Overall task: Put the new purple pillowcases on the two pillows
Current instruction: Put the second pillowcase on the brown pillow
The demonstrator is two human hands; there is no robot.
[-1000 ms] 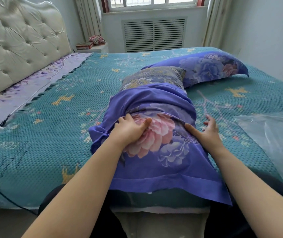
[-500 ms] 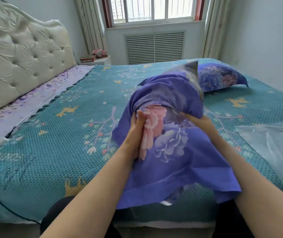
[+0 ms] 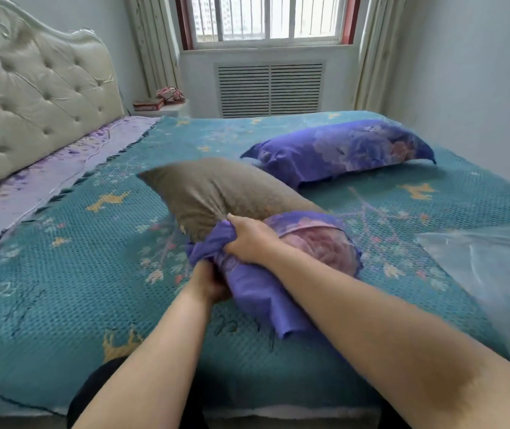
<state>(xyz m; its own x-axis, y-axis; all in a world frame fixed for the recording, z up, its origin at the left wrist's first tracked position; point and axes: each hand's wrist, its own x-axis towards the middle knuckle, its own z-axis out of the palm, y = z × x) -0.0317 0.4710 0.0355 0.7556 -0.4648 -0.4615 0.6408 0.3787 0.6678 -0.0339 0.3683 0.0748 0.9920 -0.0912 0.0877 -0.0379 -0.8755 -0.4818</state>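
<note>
Two pillows are on the bed. One pillow (image 3: pixel 216 190), brownish and mostly bare, lies near the middle of the bed, a little toward the front edge, and its far corner is lifted off the cover. Its near end is inside a purple pillowcase (image 3: pixel 315 243) with a pink flower print, which is bunched up around that end only. A loose flap of this pillowcase hangs down toward the front edge of the bed.

The right hand (image 3: pixel 247 239) reaches across from the right and grips the gathered purple cloth at the mouth of the pillowcase; its fingers are curled round the fabric, close together. The left hand (image 3: pixel 209 281) is just below it and holds the same bunch of cloth from underneath. Its fingers are mostly hidden by the fabric, so I cannot tell exactly how they lie, only that they close on the cloth. Both hands are almost touching each other.

The second pillow (image 3: pixel 340 150) already wears its purple flowered case and lies farther back, toward the far right corner of the bed.

The bed cover (image 3: pixel 62 274) is teal with small yellow and pink figures. A clear plastic bag (image 3: pixel 489 267) lies at the right edge. A cream tufted headboard (image 3: pixel 31 97) stands along the left side, and a window (image 3: pixel 266 20) is behind the far edge.
</note>
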